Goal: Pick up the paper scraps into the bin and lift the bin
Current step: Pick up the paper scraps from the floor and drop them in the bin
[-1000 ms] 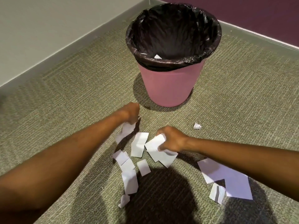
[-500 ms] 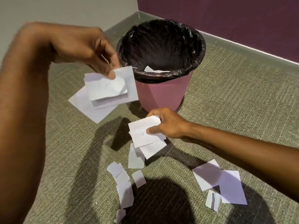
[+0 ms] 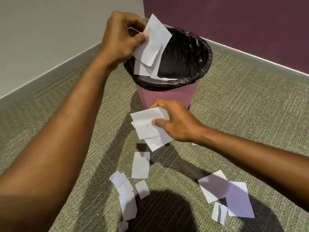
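A pink bin (image 3: 167,97) with a black liner (image 3: 197,64) stands on the carpet in the room's corner. My left hand (image 3: 122,37) pinches several white paper scraps (image 3: 153,46) over the bin's left rim. My right hand (image 3: 175,124) grips another bunch of scraps (image 3: 147,129) just in front of the bin, above the floor. More white scraps lie on the carpet: one piece (image 3: 140,164) below my right hand, a string of several (image 3: 125,193) at lower centre, and larger sheets (image 3: 225,195) at lower right.
A grey wall (image 3: 50,39) runs along the left and a purple wall (image 3: 234,22) along the back, meeting behind the bin. A tiny scrap (image 3: 194,144) lies beside my right wrist. My shadow darkens the carpet at the bottom centre.
My left hand rose from the floor with its scraps and moved right, over the bin's rim. My right hand lifted its bunch of scraps off the carpet toward the bin.
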### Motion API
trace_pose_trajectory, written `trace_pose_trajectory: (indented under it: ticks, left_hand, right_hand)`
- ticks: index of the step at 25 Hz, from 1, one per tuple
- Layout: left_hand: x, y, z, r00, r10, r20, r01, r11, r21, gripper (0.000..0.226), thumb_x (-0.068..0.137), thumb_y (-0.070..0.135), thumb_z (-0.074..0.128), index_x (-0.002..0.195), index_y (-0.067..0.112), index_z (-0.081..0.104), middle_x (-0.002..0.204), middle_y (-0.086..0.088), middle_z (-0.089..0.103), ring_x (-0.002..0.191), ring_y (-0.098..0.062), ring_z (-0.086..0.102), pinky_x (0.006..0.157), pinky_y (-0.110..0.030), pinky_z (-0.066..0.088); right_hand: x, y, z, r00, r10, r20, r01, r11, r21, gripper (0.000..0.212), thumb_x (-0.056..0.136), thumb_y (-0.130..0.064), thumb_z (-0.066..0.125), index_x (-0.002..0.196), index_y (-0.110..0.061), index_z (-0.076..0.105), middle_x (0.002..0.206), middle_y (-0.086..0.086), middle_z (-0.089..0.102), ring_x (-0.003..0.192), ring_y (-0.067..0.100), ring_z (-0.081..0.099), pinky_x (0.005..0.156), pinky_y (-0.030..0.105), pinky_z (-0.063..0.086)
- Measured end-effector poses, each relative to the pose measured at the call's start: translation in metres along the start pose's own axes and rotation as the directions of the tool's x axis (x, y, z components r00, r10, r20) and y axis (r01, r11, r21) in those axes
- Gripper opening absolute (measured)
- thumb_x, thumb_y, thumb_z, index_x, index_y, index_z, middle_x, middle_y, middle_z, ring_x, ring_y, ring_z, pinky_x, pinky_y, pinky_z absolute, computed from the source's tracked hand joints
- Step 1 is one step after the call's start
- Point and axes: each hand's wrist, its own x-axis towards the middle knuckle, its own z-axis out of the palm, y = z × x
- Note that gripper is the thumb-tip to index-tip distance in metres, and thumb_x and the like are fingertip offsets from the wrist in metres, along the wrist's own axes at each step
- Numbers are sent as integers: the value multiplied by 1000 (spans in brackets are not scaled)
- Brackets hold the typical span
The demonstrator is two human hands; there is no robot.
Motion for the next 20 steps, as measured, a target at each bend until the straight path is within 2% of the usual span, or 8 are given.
trace_pose_trajectory:
  ticks: [2,4,6,8,11,14,18,20]
  left_hand:
    - [4,-7,11,998,-16,-66,16,1000,2,17,81,16,72,97,11,74,96,-2,73,87,-17,71,78,-37,60]
    - [5,-13,19,993,-50,-108,49,999,-7,16,81,15,73,96,12,75,95,0,73,85,-15,69,78,-34,59]
    - [4,-16,28,989,-70,-130,66,997,-35,15,82,12,72,97,12,74,93,2,72,84,-11,67,78,-29,58]
    - [2,-17,35,986,-95,-136,82,992,-97,18,82,6,71,100,9,73,89,7,68,80,-3,63,76,-19,55]
    - [2,-23,41,981,-122,-150,99,984,-150,32,80,-2,71,111,5,67,95,4,65,79,3,57,71,-10,48]
    - [1,-28,45,976,-157,-148,134,979,-153,36,81,2,73,115,7,65,100,1,65,86,0,58,76,-14,51]
    - [1,-37,44,973,-203,-112,179,964,-198,28,84,22,72,110,14,65,94,4,65,95,-14,65,84,-37,59]
    - [1,-38,41,972,-202,-118,178,966,-187,25,85,32,70,105,17,67,94,4,66,96,-15,66,83,-41,59]
  right_hand:
    - [1,-4,-7,998,-28,-53,26,999,-41,13,93,-13,66,98,-23,60,92,-9,66,79,4,63,59,19,53]
    - [4,-6,-13,991,-52,-124,44,997,-62,13,92,-14,66,103,-20,62,97,-5,69,84,12,64,70,34,57]
    - [7,-8,-17,980,-71,-186,62,997,-54,17,92,-15,66,107,-20,61,102,-3,70,89,16,65,77,38,56]
    - [10,-9,-22,967,-77,-242,70,997,-34,21,92,-15,66,112,-19,61,104,-4,68,92,14,64,79,36,55]
    - [14,-10,-32,942,-63,-330,68,998,3,23,92,-12,65,114,-16,58,95,-11,61,86,6,60,67,25,56]
    - [20,-10,-42,900,-40,-434,70,996,54,26,91,-8,65,115,-13,56,104,-7,59,96,10,59,71,24,55]
    - [32,-5,-57,841,22,-541,42,994,104,28,91,-7,64,116,-14,54,113,-2,60,103,16,60,76,31,59]
    - [39,-2,-64,815,57,-576,29,990,138,27,90,-7,65,115,-15,55,114,0,62,104,17,61,78,35,60]
